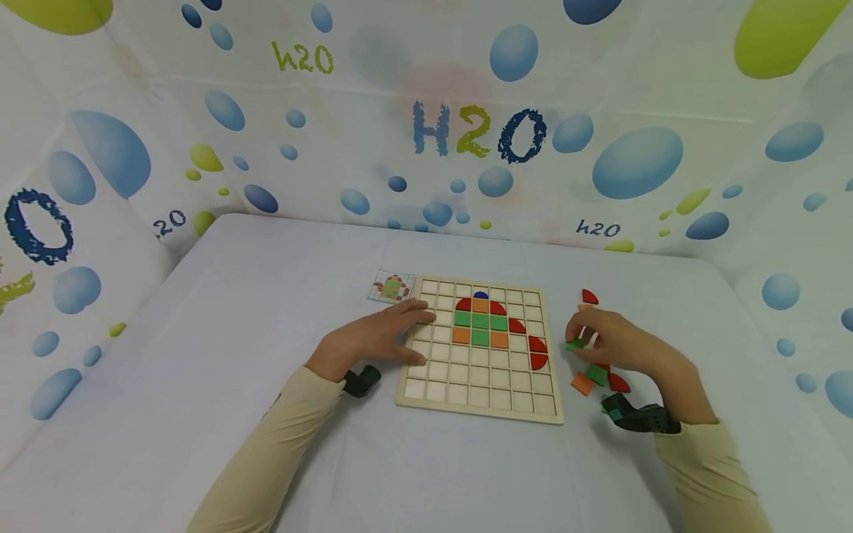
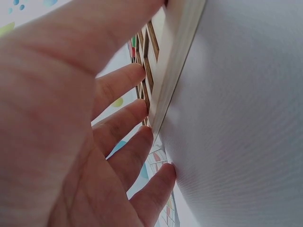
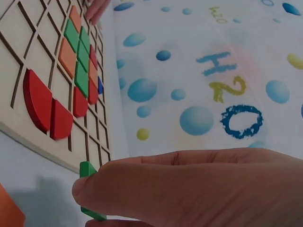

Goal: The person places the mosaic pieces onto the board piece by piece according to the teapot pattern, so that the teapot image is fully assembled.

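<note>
The square wooden grid board (image 1: 460,376) lies on the table with green, orange, red and blue pieces set in some of its cells. My left hand (image 1: 380,334) rests on the board's left edge, its fingers spread and fairly straight. In the left wrist view, fingertips (image 2: 137,108) touch the board's rim. To the right of the board, my right hand (image 1: 623,342) pinches a green square tile (image 3: 86,170) between thumb and fingers. That tile is held just off the board's right edge, above the loose pieces.
A small pattern card (image 1: 391,286) with a coloured grid picture lies by the board's upper left corner. Loose pieces are scattered right of the board, among them an orange tile (image 1: 583,383), a green tile (image 1: 597,375) and a red quarter-round piece (image 1: 619,383). Some sit partly under the right hand.
</note>
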A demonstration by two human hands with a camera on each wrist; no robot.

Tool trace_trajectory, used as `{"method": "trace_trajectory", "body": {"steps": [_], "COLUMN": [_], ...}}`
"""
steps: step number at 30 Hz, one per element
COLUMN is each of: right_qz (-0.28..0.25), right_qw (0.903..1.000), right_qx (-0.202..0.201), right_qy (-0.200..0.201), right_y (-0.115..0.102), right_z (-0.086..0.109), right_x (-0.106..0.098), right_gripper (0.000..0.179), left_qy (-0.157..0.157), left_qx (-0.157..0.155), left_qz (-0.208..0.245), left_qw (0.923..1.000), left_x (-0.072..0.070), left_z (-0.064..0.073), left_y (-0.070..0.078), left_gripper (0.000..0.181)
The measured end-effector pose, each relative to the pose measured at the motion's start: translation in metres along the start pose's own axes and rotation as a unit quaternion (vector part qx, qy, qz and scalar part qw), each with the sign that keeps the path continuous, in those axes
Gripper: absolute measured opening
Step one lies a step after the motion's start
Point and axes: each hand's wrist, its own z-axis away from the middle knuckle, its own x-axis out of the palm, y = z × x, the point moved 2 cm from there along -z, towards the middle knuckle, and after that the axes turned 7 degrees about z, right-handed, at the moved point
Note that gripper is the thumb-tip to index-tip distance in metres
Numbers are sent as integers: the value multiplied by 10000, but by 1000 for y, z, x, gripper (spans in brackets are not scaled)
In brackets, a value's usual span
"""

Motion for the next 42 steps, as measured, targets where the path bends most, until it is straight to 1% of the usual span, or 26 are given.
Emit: {"method": "trace_trajectory", "body": {"steps": [5,7,12,15,22,27,34,42], "right_qz": [82,115,85,100,131,180,258,495], "right_qw": [9995,9992,9992,9992,9975,9970,9943,9928], "right_qx": [-321,-387,-373,-366,-689,-747,-1039,-1084], "right_qy": [-11,1,-106,-136,-68,-97,14,79], "right_y": [-10,-14,-22,-27,-37,-41,-46,-53], "right_z": [-3,-4,-7,-9,-16,-20,-22,-26], "right_x": [3,5,9,12,22,29,34,42], "right_gripper": [17,18,19,19,17,16,14,15], "left_qy": [-30,-28,-12,-27,-5,-10,-21,-13], "left_qx": [-18,12,45,6,77,95,125,137], "left_qz": [15,-5,-36,-6,-69,-53,-19,-34], "left_qw": [10000,10000,10000,10000,9999,9999,9999,9999], "left_x": [0,0,0,0,0,-1,-1,-1], "left_z": [0,0,0,-1,-1,-1,-1,-1], "left_y": [0,0,0,0,-1,0,-1,-1], "left_gripper": [76,75,75,76,75,75,75,75]}}
